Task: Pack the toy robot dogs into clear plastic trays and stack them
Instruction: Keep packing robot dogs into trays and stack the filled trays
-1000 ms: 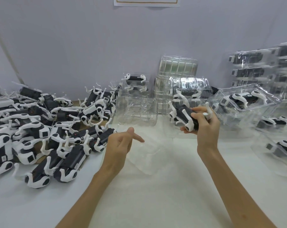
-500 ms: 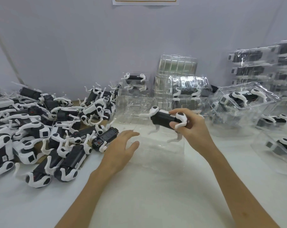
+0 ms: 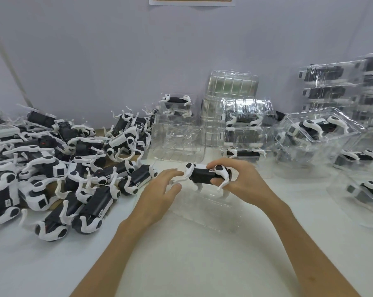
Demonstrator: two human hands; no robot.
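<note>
Tabletop (image 3: 181, 264): right hand (image 3: 243, 185) holds dog's (image 3: 200, 175) right end (tray (image 3: 202, 207) seemingly beneath).

Pale white table (image 3: 181, 254) spread across the foreground. Behind it, plain grey-lilac wall (image 3: 117, 50), with the lower edge of a brown-bordered white paper sheet (image 3: 191, 0) cut off at the top. Thin pale strip (image 3: 12, 67) slanting up the wall at far left. Brown cardboard (image 3: 56, 203) flat on the table's left side, mostly covered

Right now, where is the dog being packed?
Head view, mid-table: the dog is gripped by the right hand over a clear tray, the left hand touching its leg, the dog pile to its left.
</note>
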